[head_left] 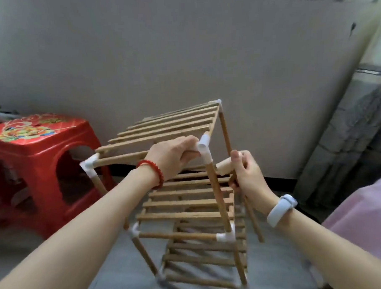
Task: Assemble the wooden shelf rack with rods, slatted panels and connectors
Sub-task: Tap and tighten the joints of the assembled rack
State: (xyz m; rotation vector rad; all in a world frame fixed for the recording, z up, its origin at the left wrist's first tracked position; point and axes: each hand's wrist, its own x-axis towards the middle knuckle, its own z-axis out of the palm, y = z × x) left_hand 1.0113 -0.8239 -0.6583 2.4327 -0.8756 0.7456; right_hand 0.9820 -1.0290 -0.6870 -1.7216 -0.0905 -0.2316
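Observation:
A wooden shelf rack [188, 210] stands on the grey floor in front of me, with three slatted panels stacked between upright rods and white corner connectors. My left hand [174, 156] grips the front rod of the top slatted panel [162, 128], right beside the white connector [204, 150] at the near right corner, whose open socket faces me. My right hand [245, 174] holds a loose wooden rod [224, 167], its blunt end pointing toward that connector, a short gap away. The rod's lower length runs down past my wrist.
A red plastic stool [37, 155] with a flowered top stands at the left, close to the rack. A grey wall rises behind. Dark fabric [348, 137] hangs at the right, and a pink cloth [367, 219] lies at the lower right.

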